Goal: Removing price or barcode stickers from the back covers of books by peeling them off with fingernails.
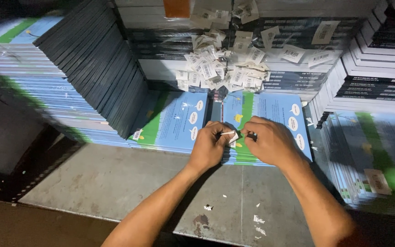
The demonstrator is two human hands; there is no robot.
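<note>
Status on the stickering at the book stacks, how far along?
Looks done: the left blue-green stack shows a small label at its near corner. In hand: left hand and right hand pinch a small white label over the middle stack. Left: a pile of loose labels behind; how many books remain can't be told.

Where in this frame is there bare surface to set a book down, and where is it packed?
Bare: the grey tabletop in front of the blue book stacks, left of the left hand, and a strip between the forearms with paper scraps. Crowded: the book piles behind and beside both hands, and the sticker heap.
</note>
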